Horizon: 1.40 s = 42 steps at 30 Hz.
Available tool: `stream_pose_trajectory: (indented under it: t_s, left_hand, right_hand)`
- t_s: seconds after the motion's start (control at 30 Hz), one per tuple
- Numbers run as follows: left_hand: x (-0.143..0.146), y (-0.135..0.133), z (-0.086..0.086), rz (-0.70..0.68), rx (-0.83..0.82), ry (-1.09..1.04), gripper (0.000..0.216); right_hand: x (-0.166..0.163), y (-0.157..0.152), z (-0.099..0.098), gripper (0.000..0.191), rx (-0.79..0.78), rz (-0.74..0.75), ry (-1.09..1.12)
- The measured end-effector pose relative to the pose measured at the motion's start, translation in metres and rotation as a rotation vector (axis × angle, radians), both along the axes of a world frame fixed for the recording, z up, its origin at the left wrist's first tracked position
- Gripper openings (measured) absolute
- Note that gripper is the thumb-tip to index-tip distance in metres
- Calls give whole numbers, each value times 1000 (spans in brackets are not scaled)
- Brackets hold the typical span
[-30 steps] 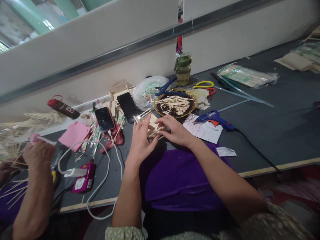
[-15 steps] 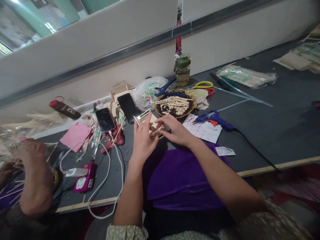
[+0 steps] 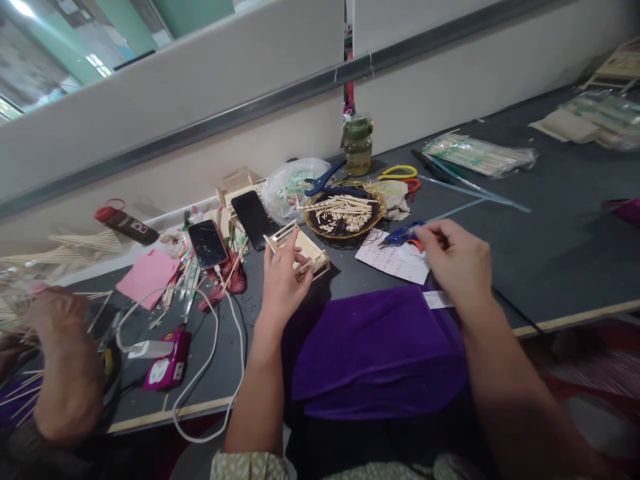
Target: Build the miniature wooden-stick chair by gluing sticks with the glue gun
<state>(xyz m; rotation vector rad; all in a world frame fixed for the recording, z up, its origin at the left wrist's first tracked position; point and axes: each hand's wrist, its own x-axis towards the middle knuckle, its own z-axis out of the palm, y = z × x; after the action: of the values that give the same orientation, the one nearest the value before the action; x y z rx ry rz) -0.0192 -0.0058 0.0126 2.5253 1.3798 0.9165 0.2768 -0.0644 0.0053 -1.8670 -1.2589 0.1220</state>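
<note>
Pale partition panels (image 3: 425, 80) with a dark rail (image 3: 275, 95) stand behind a dark bench (image 3: 565, 253) carrying assorted materials.

Item under work: a small stick frame (image 3: 313, 252), located on the bench at the centre, just in front of a yellow-rimmed dish (image 3: 345, 236) of cut sticks (image 3: 350, 208). Left hand (image 3: 285, 270) holds the frame at its near left side, index finger extended over it, the other fingers bent and parted from the thumb. Right hand (image 3: 457, 263) is well apart from the frame, fingers curled at the rear of a blue glue gun (image 3: 403, 233); whether they have closed on the handle cannot be told, the hand covering that part.

Glue gun's front end lies over a printed sheet (image 3: 393, 259). Purple cloth (image 3: 375, 353) lies at the near edge, between the forearms. Two phones, one black (image 3: 251, 217) and one with a charging cable (image 3: 207, 243), are positioned left of the frame. Green-lidded bottle (image 3: 358, 148) stands upright behind the dish. Bagged sticks (image 3: 480, 153) lie at the right rear. At far left, a co-worker's hand (image 3: 57, 310) is beside another stick assembly, its grip blurred.
</note>
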Motion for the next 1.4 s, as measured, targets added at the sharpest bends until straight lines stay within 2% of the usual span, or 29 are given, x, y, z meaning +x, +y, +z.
stream_pose_trajectory:
  t_s: [0.1,0.2,0.3,0.6,0.8,1.0,1.17,1.3,1.4]
  left_hand:
    - [0,0,0,4,2,1,78]
    - [1,-1,1,8,4,10,77]
    - [1,-1,1,-1,8,10,78]
    - [0,0,1,8,9,22,77]
    - [0,0,1,0,16,7,78]
    - [0,0,0,-6,28,13,79]
    - [0,-1,1,5,34,18,79]
    - [0,-1,2,0,33,31,80]
    - [0,-1,1,6,29,36,81]
  right_hand:
    - [36,-12,-12,19,-238,-119,-212]
    - [61,-17,-28,28,-376,-65,-349]
    - [71,-16,-42,34,-442,24,-378]
    - [63,2,-49,45,-455,97,-445]
    - [60,18,-49,40,-486,164,-454]
    - [56,21,-40,35,-494,107,-379]
    - [51,16,-27,41,-572,58,-276]
    - [48,13,-24,44,-512,98,-255]
    - [48,12,-29,47,-440,64,-251]
